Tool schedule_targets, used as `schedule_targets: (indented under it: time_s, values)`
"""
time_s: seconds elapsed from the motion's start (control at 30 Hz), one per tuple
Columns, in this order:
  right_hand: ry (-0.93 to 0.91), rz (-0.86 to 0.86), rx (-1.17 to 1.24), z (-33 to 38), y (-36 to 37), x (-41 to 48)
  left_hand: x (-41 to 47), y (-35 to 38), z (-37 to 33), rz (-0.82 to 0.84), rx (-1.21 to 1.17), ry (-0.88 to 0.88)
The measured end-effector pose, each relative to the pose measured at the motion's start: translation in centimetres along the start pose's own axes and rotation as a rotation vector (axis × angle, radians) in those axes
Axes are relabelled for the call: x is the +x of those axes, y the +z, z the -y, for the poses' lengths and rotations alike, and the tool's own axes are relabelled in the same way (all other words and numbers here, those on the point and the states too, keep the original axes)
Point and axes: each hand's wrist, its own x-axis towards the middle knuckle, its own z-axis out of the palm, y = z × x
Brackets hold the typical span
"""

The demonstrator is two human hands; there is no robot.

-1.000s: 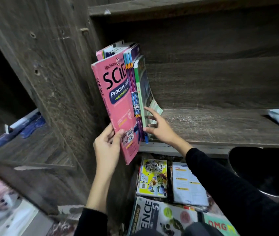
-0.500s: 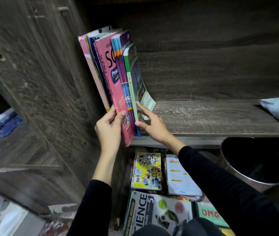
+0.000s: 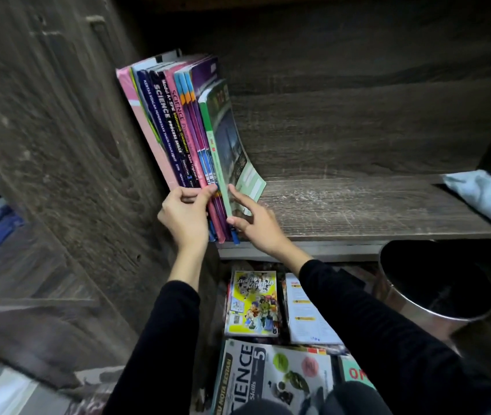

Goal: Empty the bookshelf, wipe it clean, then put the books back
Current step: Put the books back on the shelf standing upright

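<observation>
**Books [image 3: 178, 124] upright at the left end of the shelf, a hand on each side**

The row stands spine-out on the shelf board [image 3: 358, 211]. It is pushed against the bookshelf's left side wall [image 3: 58, 145] and leans toward it.

The left hand [image 3: 185, 217] curls round the lower ends of the spines, with its thumb across a pink one. The right hand [image 3: 256, 223] is spread. Its index finger lies straight on the cover of the green book [image 3: 223, 136], the outermost on the right, whose lower corner bows outward. The thumb touches the bottom of the spines.

A pale blue cloth [image 3: 483, 196] lies at the far right of the same board, well apart from the row. Below the shelf a metal bin [image 3: 409, 310] stands beside more reading matter on the floor, including a yellow comic [image 3: 253, 304] and a science workbook [image 3: 268, 375].
</observation>
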Motion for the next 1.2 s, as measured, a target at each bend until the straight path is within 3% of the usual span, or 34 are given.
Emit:
schedule_targets:
  time_s: [0.4, 0.8, 1.1, 1.2]
  values:
    - [0.009, 0.074, 0.047, -0.1, -0.6, -0.1, -0.3, 0.5, 1.4, 0.008, 0.169, 0.169]
    - [-0.104, 0.015, -0.336, -1.2, 1.2, -0.2, 0.0, 0.3, 2.6, -0.013, 0.252, 0.279]
    - [-0.045, -0.064, -0.244, -3.3, 0.5, -1.5, -2.2, 1.6, 2.5, -0.065, 0.052, 0.266]
    - [-0.098, -0.168, -0.227, -3.7, -2.2, -3.0, -4.1, 2.8, 0.6, -0.109, -0.002, 0.371]
